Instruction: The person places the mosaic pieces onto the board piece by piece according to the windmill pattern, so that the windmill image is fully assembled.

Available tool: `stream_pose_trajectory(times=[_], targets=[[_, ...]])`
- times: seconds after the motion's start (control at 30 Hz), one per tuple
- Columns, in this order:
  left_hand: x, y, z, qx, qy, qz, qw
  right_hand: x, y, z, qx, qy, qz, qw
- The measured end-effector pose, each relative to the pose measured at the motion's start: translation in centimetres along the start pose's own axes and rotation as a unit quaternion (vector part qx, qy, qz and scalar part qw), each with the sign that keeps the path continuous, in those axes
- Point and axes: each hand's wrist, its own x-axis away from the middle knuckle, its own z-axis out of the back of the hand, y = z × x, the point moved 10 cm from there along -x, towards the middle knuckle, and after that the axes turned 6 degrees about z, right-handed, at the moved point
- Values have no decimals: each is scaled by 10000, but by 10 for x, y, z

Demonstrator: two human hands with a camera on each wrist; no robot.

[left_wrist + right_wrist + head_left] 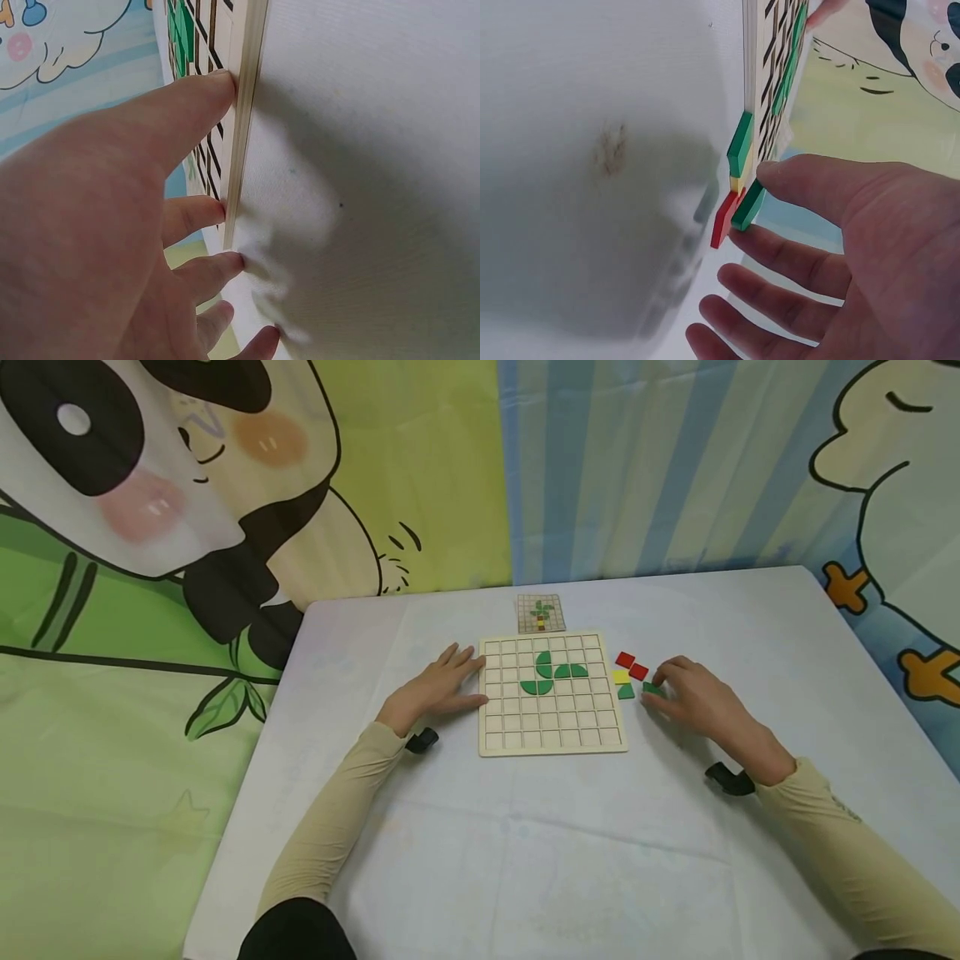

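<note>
Nearest: tan sleeves (pixel 337 818) are coming in from both near corners of the grid board (pixel 555 722), black wrist cameras (pixel 730 779) hanging under the wrists. The left hand (pixel 435 687) is lying at the board's left edge, fingers spread and relaxed, gripping nothing; thumb and index are touching the rim, apparently steadying it. The right hand (pixel 701 697) is hovering off the board's right side, pinching a green piece (pixel 748 208) between thumb and index, other fingers loose. Can't tell if that piece is fully off the table.

The board is lying flat, carrying six green pieces around its middle and upper cells. Just beside its right edge, a loose green piece (pixel 626 692) is lying nearest, then a yellow square (pixel 621 677), then two red squares (pixel 625 658) a bit farther. Beyond the board's far edge, a pattern card (pixel 541 613) is showing green shapes over red and yellow; fine detail too small to read.

Step in hand, my read: picking up the next green piece to copy the card. Next move is probably calling for a lift over the board's right rim, turning the curve to match, and seating it in a cell without nudging neighbours.

Room: bare white tablecloth (pixel 525 860) is stretching wide on the board's near side; the table's far edge is running close behind the card, printed backdrop (pixel 427 468) beyond.
</note>
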Motion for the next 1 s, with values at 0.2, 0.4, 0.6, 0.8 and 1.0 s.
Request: stream_pose_trajectory(times=[0.2,0.4,0.6,0.8,1.0], targets=[[0,1,2,-40,6,30,10000,-7,-15,1,-26,86,252,9996],[0,2,4,-55,-9,39,10000,-15,-42,5,42,355,789,9962],[1,3,6,-35,7,17,10000,-30,-72,-2,216,317,1214,9919],[3,1,3,20,-64,62,10000,-49,-102,-21,514,170,1492,9873],[3,4,3,48,-58,19,10000,-58,-113,-30,917,251,1619,9822]])
